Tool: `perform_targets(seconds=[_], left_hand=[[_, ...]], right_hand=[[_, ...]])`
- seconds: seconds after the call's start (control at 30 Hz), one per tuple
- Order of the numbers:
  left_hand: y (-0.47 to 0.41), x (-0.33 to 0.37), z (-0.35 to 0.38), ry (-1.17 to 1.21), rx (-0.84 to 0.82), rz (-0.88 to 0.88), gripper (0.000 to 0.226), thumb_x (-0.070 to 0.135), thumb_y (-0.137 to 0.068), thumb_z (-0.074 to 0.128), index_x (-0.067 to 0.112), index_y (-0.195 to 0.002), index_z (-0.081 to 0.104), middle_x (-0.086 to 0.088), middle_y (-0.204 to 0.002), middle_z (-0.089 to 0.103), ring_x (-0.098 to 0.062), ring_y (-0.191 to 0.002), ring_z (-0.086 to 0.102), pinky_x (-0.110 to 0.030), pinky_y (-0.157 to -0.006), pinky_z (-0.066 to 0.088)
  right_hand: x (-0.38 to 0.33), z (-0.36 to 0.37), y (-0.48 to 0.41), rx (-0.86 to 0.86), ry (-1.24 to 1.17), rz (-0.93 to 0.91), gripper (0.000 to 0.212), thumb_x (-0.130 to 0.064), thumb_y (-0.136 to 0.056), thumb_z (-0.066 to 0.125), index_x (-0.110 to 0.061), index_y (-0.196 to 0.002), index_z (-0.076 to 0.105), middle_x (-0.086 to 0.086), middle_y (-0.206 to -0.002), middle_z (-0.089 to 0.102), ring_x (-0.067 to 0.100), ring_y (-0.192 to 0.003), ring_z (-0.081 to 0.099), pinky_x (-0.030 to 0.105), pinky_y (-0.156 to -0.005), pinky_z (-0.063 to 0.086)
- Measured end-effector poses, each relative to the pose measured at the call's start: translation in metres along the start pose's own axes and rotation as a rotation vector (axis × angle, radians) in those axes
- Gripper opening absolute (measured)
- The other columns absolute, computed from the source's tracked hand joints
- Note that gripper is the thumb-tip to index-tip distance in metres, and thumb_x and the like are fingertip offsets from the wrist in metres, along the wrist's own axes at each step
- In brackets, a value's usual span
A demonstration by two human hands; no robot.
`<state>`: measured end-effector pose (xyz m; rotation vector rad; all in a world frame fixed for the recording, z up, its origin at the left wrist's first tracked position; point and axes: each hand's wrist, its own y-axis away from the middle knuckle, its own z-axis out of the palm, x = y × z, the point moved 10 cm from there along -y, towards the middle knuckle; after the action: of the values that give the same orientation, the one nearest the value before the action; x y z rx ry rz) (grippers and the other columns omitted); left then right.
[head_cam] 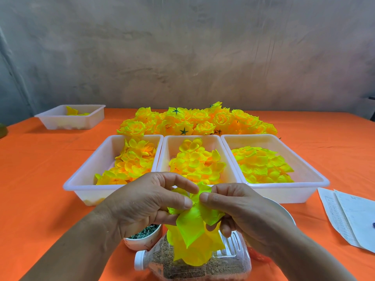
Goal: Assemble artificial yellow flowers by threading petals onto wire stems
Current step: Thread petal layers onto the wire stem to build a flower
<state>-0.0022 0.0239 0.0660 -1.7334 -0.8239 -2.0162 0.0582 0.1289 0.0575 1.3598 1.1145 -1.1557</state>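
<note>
One orange table, bearing all below.
One pile of finished yellow flowers, behind the trays.
Three white trays side by side, each holding loose petals; a fourth tray at far left.
One clear bottle lying on its side, cap to the left.
Left hand and right hand, both pinching the top of a petal stack, thumbs nearly meeting. The stack is held above the bottle, long axis upright, loose petals pointing down.
One small bowl of green pieces, under the left hand.
</note>
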Motion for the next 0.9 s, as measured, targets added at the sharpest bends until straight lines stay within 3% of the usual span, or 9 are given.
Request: perform_targets(seconds=[0.27,0.47,0.63,0.9], left_hand=[[0.001,0.001,0.002,0.017,-0.006,-0.006,0.026,-0.004,-0.064,0.080,0.012,-0.084,0.078,-0.010,-0.090,0.072,-0.023,-0.076,0.072,-0.028,-0.057,0.058],[0.001,-0.006,0.002,-0.021,0.018,-0.038,0.025,0.000,-0.062,0.075,0.013,-0.083,0.078,-0.012,-0.090,0.070,-0.024,-0.078,0.072,-0.032,-0.061,0.060],[0.002,-0.011,-0.002,-0.112,0.074,-0.075,0.023,-0.010,-0.078,0.070,0.011,-0.083,0.077,-0.011,-0.090,0.068,-0.022,-0.073,0.072,-0.030,-0.055,0.059],[-0.001,-0.015,-0.004,-0.285,0.122,-0.091,0.023,-0.006,-0.078,0.071,0.013,-0.090,0.074,-0.002,-0.084,0.065,-0.013,-0.066,0.068,-0.028,-0.057,0.055]], right_hand=[[0.000,0.000,0.000,-0.003,0.002,-0.012,0.024,-0.023,-0.085,0.066,0.002,-0.086,0.065,0.015,-0.071,0.066,0.017,-0.055,0.060,0.022,-0.041,0.038],[0.002,0.002,0.001,-0.002,0.032,-0.006,0.022,-0.019,-0.088,0.064,-0.013,-0.067,0.064,0.010,-0.065,0.066,0.016,-0.054,0.060,0.021,-0.040,0.037],[0.004,0.003,0.003,-0.008,0.090,0.028,0.032,-0.020,-0.091,0.063,-0.019,-0.059,0.065,0.006,-0.061,0.067,0.014,-0.049,0.057,0.020,-0.038,0.035],[0.015,-0.003,0.001,0.060,0.303,0.088,0.024,-0.033,-0.087,0.065,-0.019,-0.067,0.064,0.003,-0.062,0.066,0.011,-0.045,0.053,0.020,-0.039,0.029]])
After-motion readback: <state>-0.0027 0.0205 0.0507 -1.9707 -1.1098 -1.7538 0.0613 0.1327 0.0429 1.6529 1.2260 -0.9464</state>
